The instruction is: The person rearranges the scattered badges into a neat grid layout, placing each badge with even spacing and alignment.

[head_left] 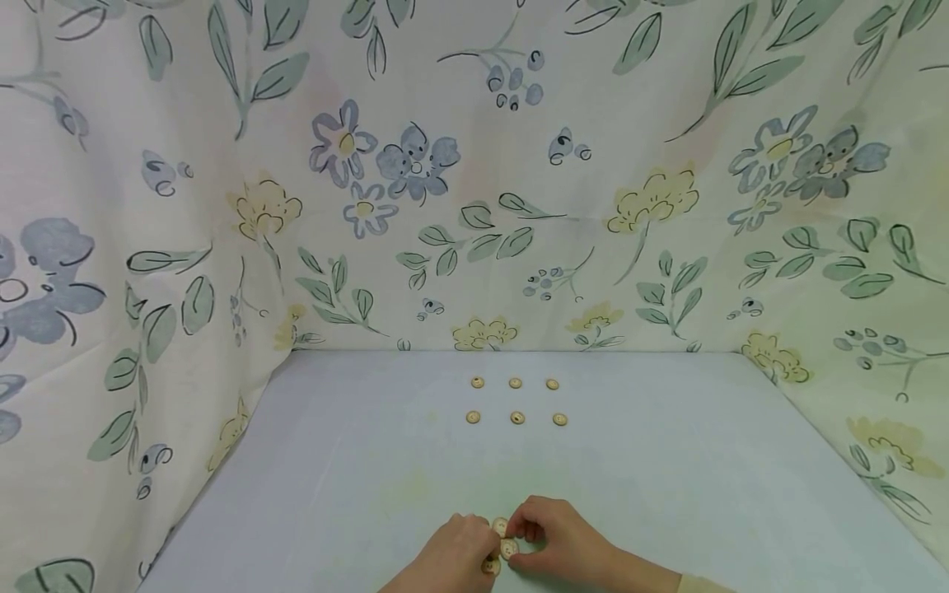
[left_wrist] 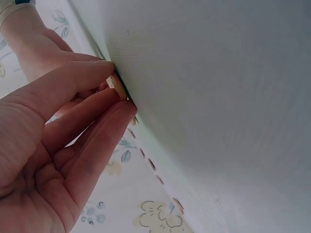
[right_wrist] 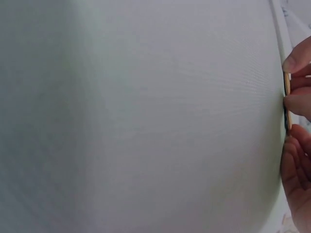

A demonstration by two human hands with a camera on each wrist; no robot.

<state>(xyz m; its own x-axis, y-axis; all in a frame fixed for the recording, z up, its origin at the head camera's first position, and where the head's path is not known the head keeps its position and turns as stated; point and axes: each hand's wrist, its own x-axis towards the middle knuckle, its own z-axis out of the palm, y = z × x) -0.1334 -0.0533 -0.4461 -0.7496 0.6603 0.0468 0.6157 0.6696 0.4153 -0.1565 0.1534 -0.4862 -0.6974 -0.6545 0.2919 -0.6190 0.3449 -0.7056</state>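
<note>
Three round wooden buttons lie close together at the table's near side in the head view: an upper button (head_left: 500, 527), a middle button (head_left: 509, 549) and a lower button (head_left: 491, 566). From the left, my left hand (head_left: 461, 550) has curled fingertips right at them. In the left wrist view, its thumb and fingers pinch a button (left_wrist: 116, 86) close against the tabletop. My right hand (head_left: 562, 539) comes from the right, thumb and forefinger bent around the upper and middle buttons' edges. In the right wrist view, fingertips (right_wrist: 290, 65) hold thin button edges (right_wrist: 287, 83) at the right border.
Beyond the hands, several more wooden buttons lie in two rows of three, a back row with its middle button (head_left: 515, 383) and a front row with its own (head_left: 517, 418). The white table (head_left: 356, 461) is bounded by a floral cloth (head_left: 474, 272) at back and sides.
</note>
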